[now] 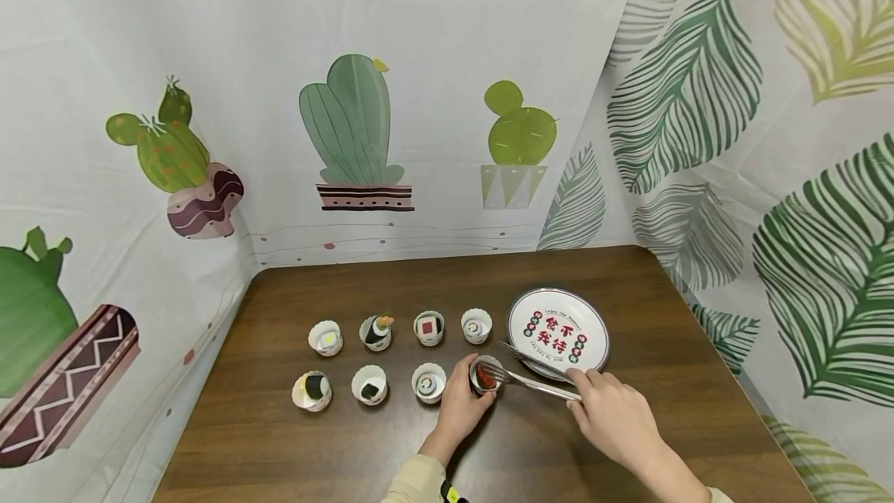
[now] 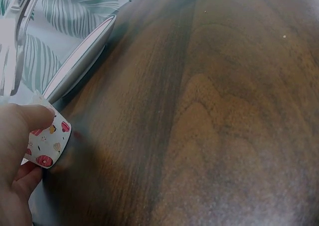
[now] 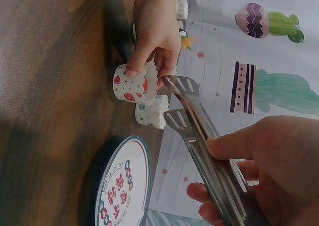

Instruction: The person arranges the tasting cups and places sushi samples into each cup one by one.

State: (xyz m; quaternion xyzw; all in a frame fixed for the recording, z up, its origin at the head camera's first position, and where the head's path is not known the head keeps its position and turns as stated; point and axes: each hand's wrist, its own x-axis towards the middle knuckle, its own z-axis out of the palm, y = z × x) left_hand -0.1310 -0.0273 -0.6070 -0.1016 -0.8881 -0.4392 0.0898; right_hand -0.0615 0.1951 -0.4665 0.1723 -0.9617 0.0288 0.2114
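Note:
My left hand (image 1: 462, 402) grips a patterned paper cup (image 3: 130, 84) around its side, at the right end of the near row. Something red and orange (image 1: 483, 376) sits inside that cup. In my right hand (image 1: 615, 414) is a pair of metal tongs (image 1: 545, 386), held along the arms with thumb and fingers. Their slotted tips (image 3: 180, 117) stand apart with nothing between them, close to the gripped cup's rim. In the left wrist view, part of the tongs (image 2: 12, 47) shows above the cup.
A white plate (image 1: 590, 324) with red and green lettering lies behind the tongs. Several paper cups with toy sushi stand in two rows, among them one cup (image 1: 428, 383) left of my left hand and one (image 1: 476, 326) behind it. A patterned cloth (image 1: 433, 138) hangs behind the table.

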